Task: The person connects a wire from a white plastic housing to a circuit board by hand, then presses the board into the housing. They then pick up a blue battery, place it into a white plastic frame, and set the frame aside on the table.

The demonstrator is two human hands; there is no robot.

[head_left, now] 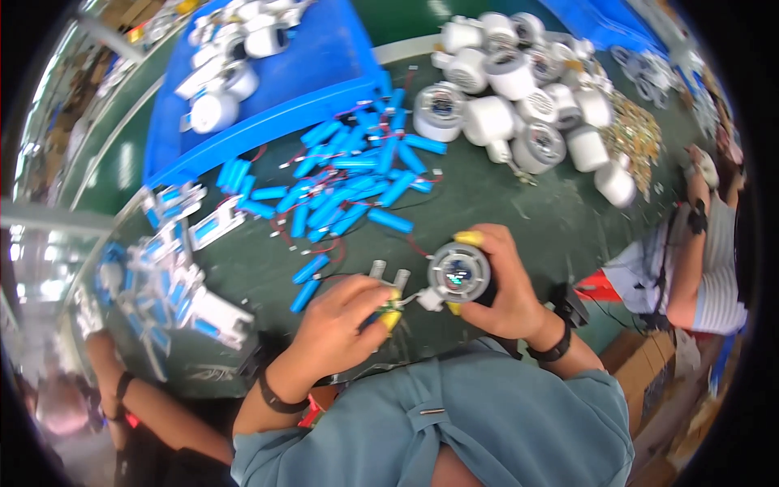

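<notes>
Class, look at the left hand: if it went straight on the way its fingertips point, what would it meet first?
Most likely the white side piece of the round device held in the right hand, close by the left hand; depth is unclear from one view.

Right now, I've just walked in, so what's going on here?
A person's right hand holds a round case; the left hand pinches a small part. Blue batteries lie heaped ahead, white round pieces are piled ahead right, and more white pieces sit in the blue bin ahead left.
</notes>
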